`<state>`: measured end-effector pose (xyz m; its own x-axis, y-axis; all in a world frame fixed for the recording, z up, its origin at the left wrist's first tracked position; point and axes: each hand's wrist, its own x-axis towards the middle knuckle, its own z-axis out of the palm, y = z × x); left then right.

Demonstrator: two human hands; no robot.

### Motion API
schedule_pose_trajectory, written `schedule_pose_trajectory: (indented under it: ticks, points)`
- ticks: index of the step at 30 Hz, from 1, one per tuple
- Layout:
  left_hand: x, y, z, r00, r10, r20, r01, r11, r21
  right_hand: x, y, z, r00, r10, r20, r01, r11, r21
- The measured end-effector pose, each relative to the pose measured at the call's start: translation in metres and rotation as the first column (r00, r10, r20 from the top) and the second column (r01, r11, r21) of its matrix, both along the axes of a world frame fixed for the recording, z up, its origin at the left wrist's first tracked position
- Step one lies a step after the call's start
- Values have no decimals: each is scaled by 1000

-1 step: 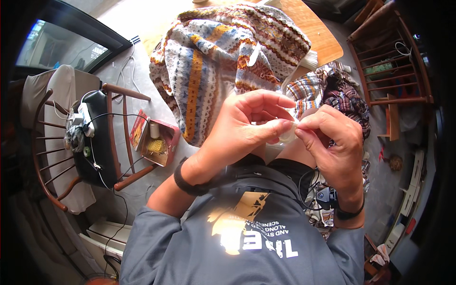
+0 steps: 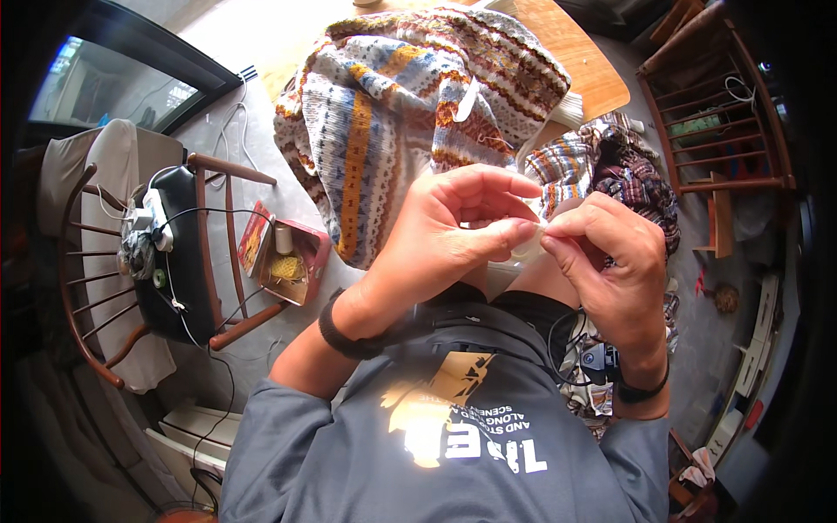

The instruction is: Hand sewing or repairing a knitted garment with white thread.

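Observation:
My left hand and my right hand meet above my lap, fingertips almost touching. Both are closed in a pinch, thumb against fingers. A tiny whitish bit shows between the fingertips, too small to name. Just beyond them a patterned knitted sweater in white, blue, mustard and brown lies bunched over the table, a white strip resting on it. Below the fingertips, something pale and translucent is partly hidden by my hands.
The wooden table stands ahead. Plaid cloth is heaped to the right. At left, a chair carries a power strip and cables, beside an open red tin holding a spool and yellow material. A slatted wooden rack stands far right.

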<state>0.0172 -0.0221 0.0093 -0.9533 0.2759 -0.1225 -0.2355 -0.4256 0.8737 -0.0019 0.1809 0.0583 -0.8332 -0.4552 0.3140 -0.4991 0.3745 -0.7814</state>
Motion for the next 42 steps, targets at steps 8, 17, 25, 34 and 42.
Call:
schedule_pose_trajectory:
  ticks: [8,17,25,34,42]
  points:
    - [0,-2,-6,1000,1,-12,0,1000,7,1,0,-3,997,-24,-69,26,999,35]
    - [1,-2,-6,1000,-11,26,10,999,50,1,-2,0,998,-11,-55,15,998,59]
    - [0,-4,-10,999,-44,16,44,998,38,-1,-3,10,999,31,-31,-28,995,97]
    - [1,-3,-11,998,-54,42,53,998,30,-1,-3,6,996,63,-66,-57,994,89]
    - [1,-4,-8,990,-84,110,80,996,35,1,2,5,996,79,-30,-73,981,179]
